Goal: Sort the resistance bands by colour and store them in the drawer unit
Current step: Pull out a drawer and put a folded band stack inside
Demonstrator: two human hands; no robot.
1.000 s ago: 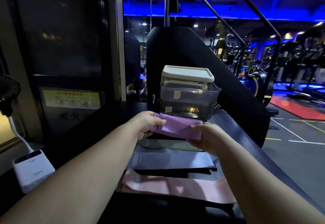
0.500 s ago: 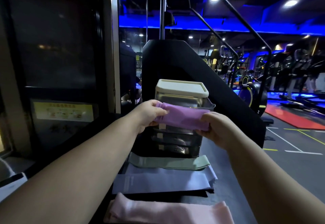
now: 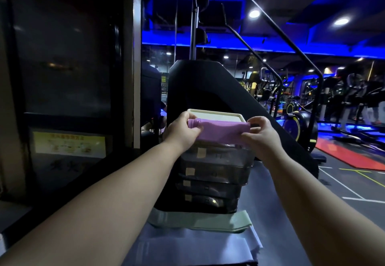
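Note:
A folded purple resistance band [image 3: 220, 132] is stretched between both hands, level with the top drawer of the drawer unit [image 3: 214, 174]. My left hand [image 3: 183, 131] pinches its left end; my right hand [image 3: 260, 133] pinches its right end. The unit is a stack of smoky clear drawers under a cream lid [image 3: 216, 116]; the band hides the top drawer's front. A green band [image 3: 200, 221] lies flat at the unit's foot, and a pale lilac band [image 3: 193, 245] lies nearer me.
The unit stands on a dark table [image 3: 277, 234] in a dim gym. A black stair machine [image 3: 210, 86] rises right behind it. A dark cabinet with a yellow label [image 3: 69, 144] fills the left. Exercise machines and a red mat [image 3: 350, 157] are at right.
Both hands have lifted the purple band from the lower drawers up to the top of the unit. The view has tilted upward; the pink band has dropped out of sight.

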